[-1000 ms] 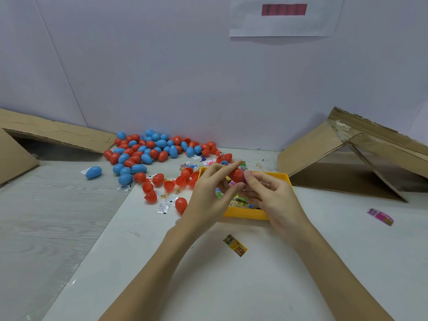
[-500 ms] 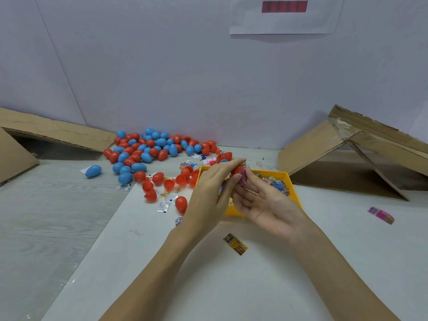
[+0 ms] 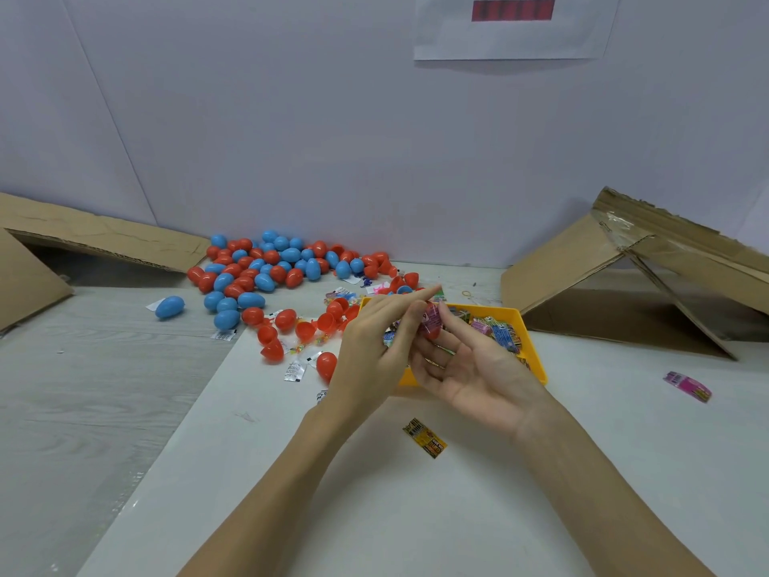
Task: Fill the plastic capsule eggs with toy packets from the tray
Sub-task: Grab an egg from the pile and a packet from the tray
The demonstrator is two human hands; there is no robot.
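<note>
Above the yellow tray (image 3: 527, 331) my right hand (image 3: 466, 364) lies palm up and holds a red egg half (image 3: 431, 331) at its fingertips. A pink toy packet (image 3: 432, 318) sticks out of that half. My left hand (image 3: 376, 347) pinches the packet, index finger stretched out over it. The tray holds several colourful packets (image 3: 499, 331). Behind and to the left lies a heap of red and blue capsule eggs (image 3: 274, 268), with open red halves (image 3: 306, 329) nearer the tray.
A yellow packet (image 3: 424, 437) lies on the white table in front of my hands, a pink packet (image 3: 688, 386) far right. Small white packets (image 3: 294, 370) lie by the red halves. A lone blue egg (image 3: 169, 306) sits left. Cardboard pieces stand left (image 3: 95, 243) and right (image 3: 624, 285).
My right hand has turned palm up and opened out under the red half. The pink packet has come to the half's mouth, with my left hand's fingers on it.
</note>
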